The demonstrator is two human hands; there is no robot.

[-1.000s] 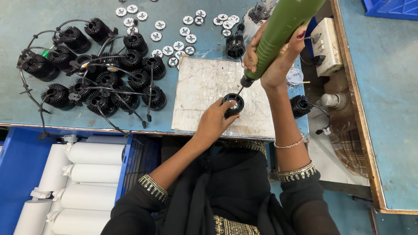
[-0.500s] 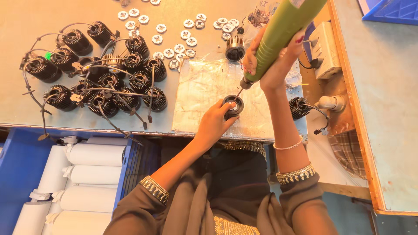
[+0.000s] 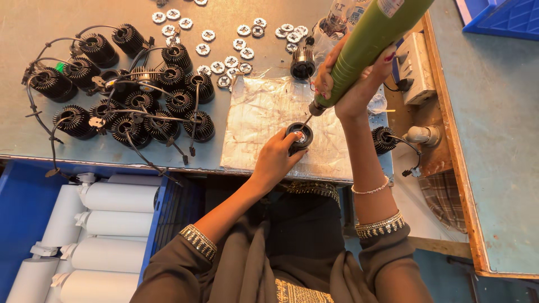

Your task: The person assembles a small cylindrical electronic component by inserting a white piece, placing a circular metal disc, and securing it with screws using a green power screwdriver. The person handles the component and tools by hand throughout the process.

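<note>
My right hand (image 3: pixel 352 84) grips a green electric screwdriver (image 3: pixel 375 40), tilted so its bit points down into a small black finned heat sink (image 3: pixel 299 134). My left hand (image 3: pixel 277 157) holds that heat sink steady from its near side on a crinkled clear plastic sheet (image 3: pixel 264 112) spread over the bench. The bit's tip rests on the round pale plate in the middle of the heat sink.
Several black heat sinks with cables (image 3: pixel 140 101) lie heaped at the left. Small round white discs (image 3: pixel 230 42) are scattered at the back, by another heat sink (image 3: pixel 303 63). A lone one (image 3: pixel 383 139) sits at the right edge. A blue crate holds white tubes (image 3: pixel 95 224).
The view has shifted slightly; both hands hold the same pose, with the screwdriver bit still on the heat sink.
</note>
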